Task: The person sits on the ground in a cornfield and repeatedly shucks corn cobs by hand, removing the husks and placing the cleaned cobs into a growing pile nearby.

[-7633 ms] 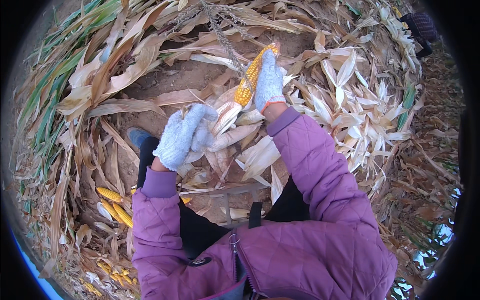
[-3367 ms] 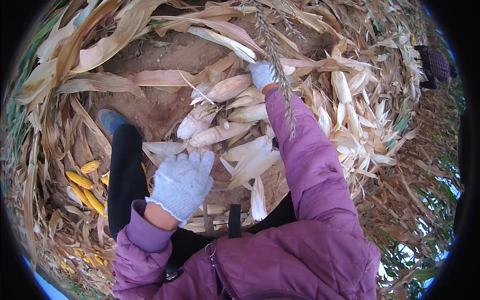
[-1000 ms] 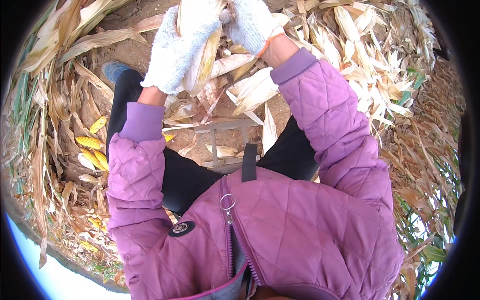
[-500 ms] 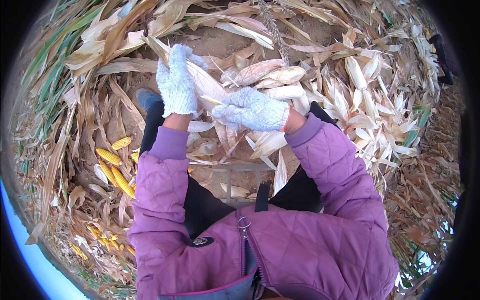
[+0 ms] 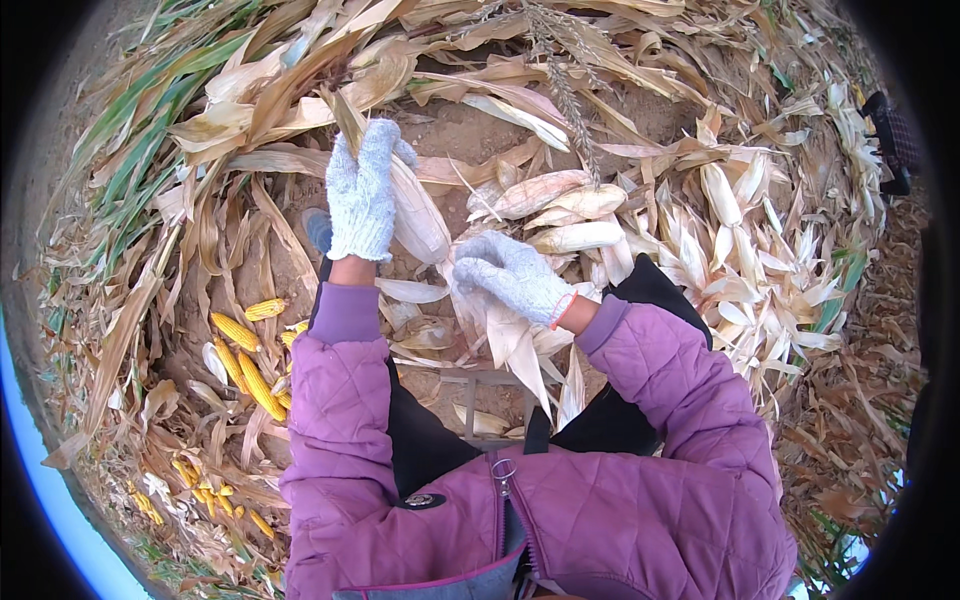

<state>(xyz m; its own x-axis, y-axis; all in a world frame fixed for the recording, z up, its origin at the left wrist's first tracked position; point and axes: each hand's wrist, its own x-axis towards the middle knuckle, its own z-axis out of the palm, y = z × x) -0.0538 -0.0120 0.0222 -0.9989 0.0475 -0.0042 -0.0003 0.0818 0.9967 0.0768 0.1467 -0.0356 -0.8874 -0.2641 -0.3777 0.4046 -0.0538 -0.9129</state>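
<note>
My left hand [image 5: 363,195], in a white knit glove, is closed around an ear of corn [image 5: 418,218] in its pale dry husk. The ear tilts, with its stalk end up at the left and its other end down toward my right hand [image 5: 512,277]. That hand wears the same kind of glove. Its fingers are curled together beside the ear's lower end, and what they hold is hidden. Loose husk leaves [image 5: 515,345] hang or lie just below it. Several unhusked ears [image 5: 560,205] lie on the ground beyond my right hand.
Bare yellow cobs [image 5: 255,375] lie by my left forearm, with more yellow cobs [image 5: 210,490] farther back at lower left. Stripped husks [image 5: 740,240] are heaped at the right. Dry stalks and leaves [image 5: 300,95] cross the far side. A metal frame [image 5: 470,385] shows between my legs.
Both hands and the ear sit slightly lower and farther right in the picture, as does the whole scene. A thin pale stick seen at my right fingers earlier is now out of sight.
</note>
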